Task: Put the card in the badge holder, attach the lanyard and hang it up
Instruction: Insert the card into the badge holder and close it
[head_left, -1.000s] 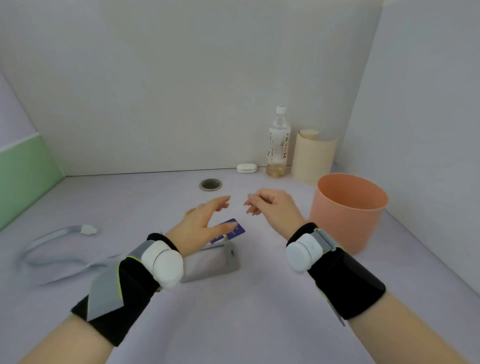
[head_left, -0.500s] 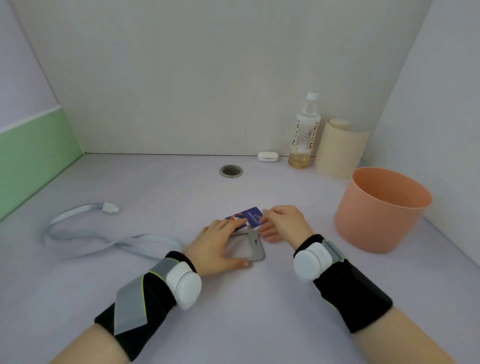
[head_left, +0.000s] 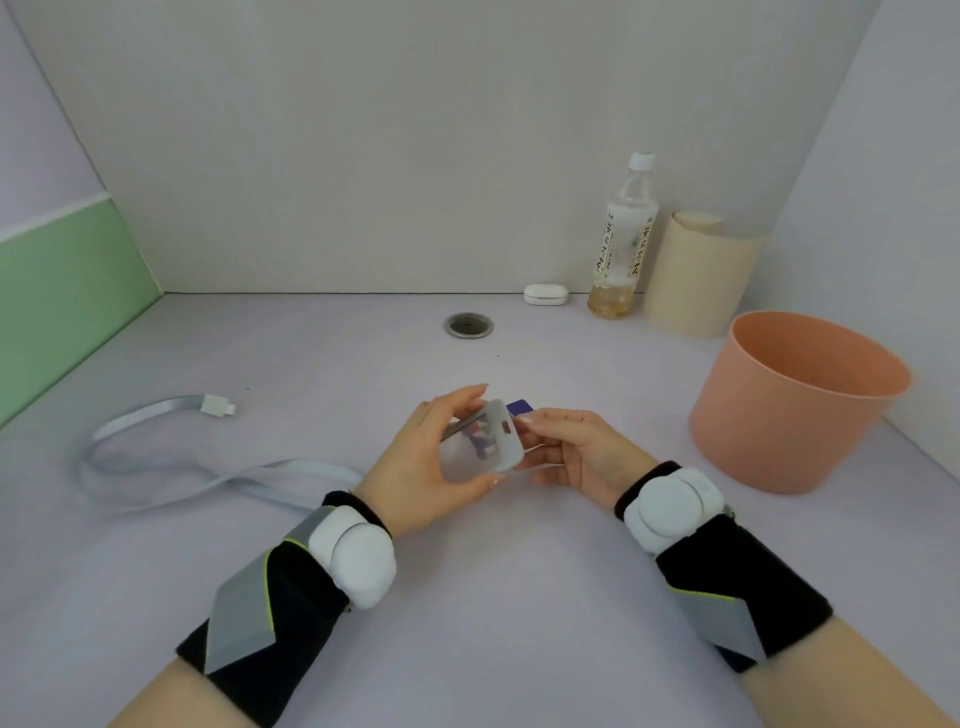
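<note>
My left hand (head_left: 423, 465) holds a clear badge holder (head_left: 485, 444) with a pale grey frame, lifted off the table between thumb and fingers. My right hand (head_left: 582, 452) grips a blue card (head_left: 519, 407) at the holder's right end; one blue corner shows above my fingers and colours show through the clear plastic. How deep the card sits inside the holder I cannot tell. The grey lanyard (head_left: 171, 462) lies looped on the table to the left, its white clip (head_left: 218, 405) at the far end, apart from both hands.
A peach bucket (head_left: 789, 410) stands at the right. Behind it are a cream cylinder (head_left: 698, 275), a plastic bottle (head_left: 623, 244) and a small white case (head_left: 545, 294) against the back wall. A round metal grommet (head_left: 468, 325) sits in the table.
The badge holder has been lifted off the table by my left hand. My right hand has picked up the blue card and brought it to the holder's end.
</note>
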